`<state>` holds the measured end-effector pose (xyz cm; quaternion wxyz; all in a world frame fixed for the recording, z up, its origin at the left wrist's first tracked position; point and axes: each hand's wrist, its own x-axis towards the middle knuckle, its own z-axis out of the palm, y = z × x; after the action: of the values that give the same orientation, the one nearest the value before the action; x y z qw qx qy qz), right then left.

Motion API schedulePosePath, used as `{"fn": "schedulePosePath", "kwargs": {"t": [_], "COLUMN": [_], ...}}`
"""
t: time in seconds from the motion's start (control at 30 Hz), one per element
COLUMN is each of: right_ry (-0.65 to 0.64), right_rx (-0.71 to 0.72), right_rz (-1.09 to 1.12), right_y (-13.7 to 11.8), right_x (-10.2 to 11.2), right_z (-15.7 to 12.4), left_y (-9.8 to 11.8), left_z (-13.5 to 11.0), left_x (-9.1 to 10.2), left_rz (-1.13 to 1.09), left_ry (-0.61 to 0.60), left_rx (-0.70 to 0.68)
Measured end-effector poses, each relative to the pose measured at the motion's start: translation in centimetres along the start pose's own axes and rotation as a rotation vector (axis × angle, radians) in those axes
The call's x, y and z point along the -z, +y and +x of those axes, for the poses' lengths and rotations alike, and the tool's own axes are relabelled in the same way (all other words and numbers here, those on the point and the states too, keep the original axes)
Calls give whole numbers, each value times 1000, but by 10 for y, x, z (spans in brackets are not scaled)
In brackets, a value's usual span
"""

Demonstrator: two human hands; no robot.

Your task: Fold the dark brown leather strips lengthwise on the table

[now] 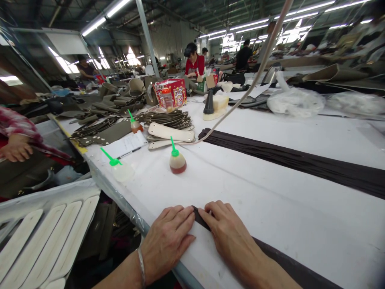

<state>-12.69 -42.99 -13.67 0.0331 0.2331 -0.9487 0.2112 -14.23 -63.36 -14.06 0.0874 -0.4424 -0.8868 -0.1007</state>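
Sleeve in red plaid way out left of the grip, co-worker's hand at the end of it. Nearer than that, still left of the grip, a row of long rounded cream panels. Next, up and left of the grip, a pale squeeze bottle with green nozzle, then a notepad with a pen on it. Farther beyond, cream strap tabs beside a pile of dark ones. Straight ahead of the grip, another green-nozzled squeeze bottle, reddish liquid in the bottom.

Now the grip itself: left hand, bracelet on the wrist, thumb apart from the fingers, fingertips right at the end of a dark strip. Right hand just beside, fingertips down on that same strip near its end; can't tell about an actual pinch. Rest of the strip trailing off under the right forearm, along the white tabletop. Past the grip to the right, a long stack of dark strips, plus a plastic-wrapped bundle farther back.
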Motion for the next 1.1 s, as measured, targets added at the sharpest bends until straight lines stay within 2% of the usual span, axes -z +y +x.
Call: {"fn": "schedulePosePath", "kwargs": {"t": [0.17,0.33,0.6,0.8,1.1], "right_ry": [-26,81,143,151,107], "right_rx": [79,145,149,159,168], "right_rz": [-141,-238,-258,-208,-258], "right_y": [-1,2,1,2,3], "right_x": [0,-4,-5,-3,-5], "right_z": [-2,-5,-8,-6,-2], "left_y": [-1,-1,-4,-4,-5], "left_z": [-1,-1,-4,-3,-4], "left_x": [1,1,-1,-1,-2], "left_rz": [-4,-20,-68,-85,-77], "left_ry": [1,5,68,64,90], "left_rx": [6,17,103,68,72]}}
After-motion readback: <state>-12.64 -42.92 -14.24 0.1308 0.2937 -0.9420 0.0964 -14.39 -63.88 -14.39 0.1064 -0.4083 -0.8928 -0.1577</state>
